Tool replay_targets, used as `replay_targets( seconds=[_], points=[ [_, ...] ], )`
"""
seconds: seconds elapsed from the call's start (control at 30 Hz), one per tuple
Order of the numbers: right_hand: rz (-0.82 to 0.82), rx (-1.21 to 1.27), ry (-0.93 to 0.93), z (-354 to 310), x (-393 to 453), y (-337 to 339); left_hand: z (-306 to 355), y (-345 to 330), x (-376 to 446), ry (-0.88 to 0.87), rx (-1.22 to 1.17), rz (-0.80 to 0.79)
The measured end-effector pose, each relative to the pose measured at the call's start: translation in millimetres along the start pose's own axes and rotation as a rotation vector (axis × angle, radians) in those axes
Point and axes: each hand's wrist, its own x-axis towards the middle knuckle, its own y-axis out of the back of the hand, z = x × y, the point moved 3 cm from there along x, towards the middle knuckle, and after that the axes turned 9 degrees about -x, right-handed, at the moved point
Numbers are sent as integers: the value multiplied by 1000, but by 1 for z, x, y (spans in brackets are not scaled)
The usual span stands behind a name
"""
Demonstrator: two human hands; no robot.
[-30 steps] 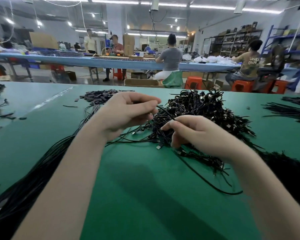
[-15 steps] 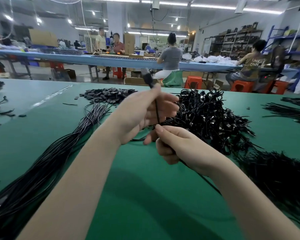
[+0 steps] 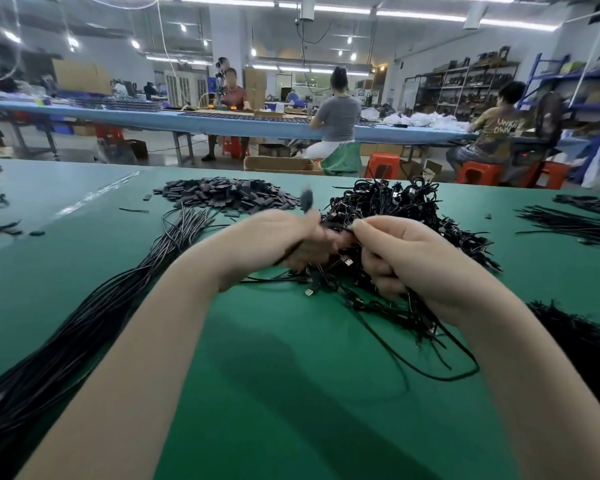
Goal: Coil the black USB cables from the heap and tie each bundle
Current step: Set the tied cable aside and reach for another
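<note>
Two bare arms are being stretched out over the green bench [image 3: 291,393]. A long bunch of straight black cables [image 3: 84,327] is lying on the left side of the bench, running from the near corner toward the middle; there are too many to be counted. One loose cable loop [image 3: 465,372] is lying on the bench near the right arm.

Two hands are being held close together above the bench. One black USB cable [image 3: 329,227] is being stretched between them. The left hand [image 3: 278,240] is blurred, but its grip is being kept closed around the cable, and one dark plug end [image 3: 306,199] is sticking up above it. The right hand [image 3: 406,258] is being curled tight, with the cable pinched at its fingertips [image 3: 359,226].

Just behind and under the hands, one big heap of tangled black cables [image 3: 406,209] is sitting on the bench. Silver plug tips [image 3: 309,292] are poking out at its near edge. To the left of the heap, one pile of small flat dark pieces [image 3: 229,195] is lying. At the right edge, thin black strips [image 3: 568,225] are spread out.

Far behind, one long blue bench [image 3: 153,116] is being used by people. Three are seated there and one more is partly hidden. Orange stools [image 3: 478,173] are being sat on.
</note>
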Motion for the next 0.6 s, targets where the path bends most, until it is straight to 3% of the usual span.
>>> replay_targets(
  seconds=[0.1, 0.17, 0.23, 0.3, 0.4, 0.47, 0.53, 0.6],
  points=[
    [-241, 216, 66, -1, -3, -20, 8, 10, 7, -205, -410, 224],
    [-493, 198, 9, 11, -5, -35, 18, 20, 4, -311, -833, 155],
    [-479, 19, -62, 28, 0, -38, 28, 29, -11, -377, -1029, -15],
    [-215, -171, -97, 36, 8, -27, 32, 35, -27, -331, -870, -143],
    [126, -230, -40, 29, 11, -5, 19, 28, -36, 8, -200, -415],
    [203, -137, 43, 18, 10, 0, 5, 20, -26, 203, 87, -323],
    [154, -36, 142, 7, 9, -5, 1, 11, -9, 163, -58, -66],
    [48, 9, 202, 6, 9, -17, 1, 6, 3, 23, -376, 98]
  ],
)
